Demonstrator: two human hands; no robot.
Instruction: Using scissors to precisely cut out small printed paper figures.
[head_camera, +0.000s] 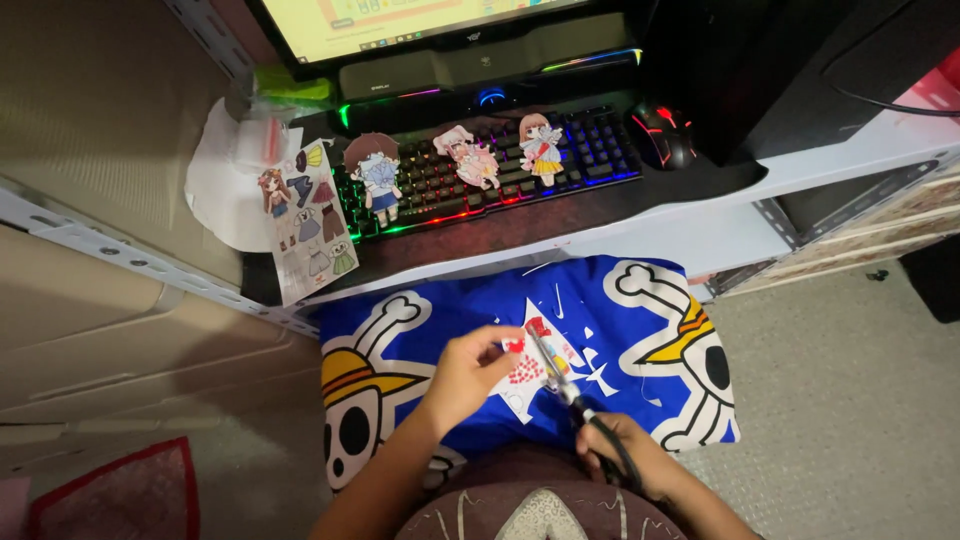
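My left hand (466, 373) pinches a small white paper sheet (530, 372) printed with red shapes, held over a blue pillow (640, 330) with skull prints on my lap. My right hand (628, 462) grips black-handled scissors (565, 385) whose blades lie across the sheet's upper part. Small white paper scraps (598, 375) are scattered on the pillow beside the sheet.
A lit keyboard (590, 150) on the desk carries three cut-out paper dolls (376, 176). A sheet of doll clothes (312, 222) lies at its left, over white paper (222, 180). A black mouse (661, 133) sits to the right, a monitor (400, 25) behind.
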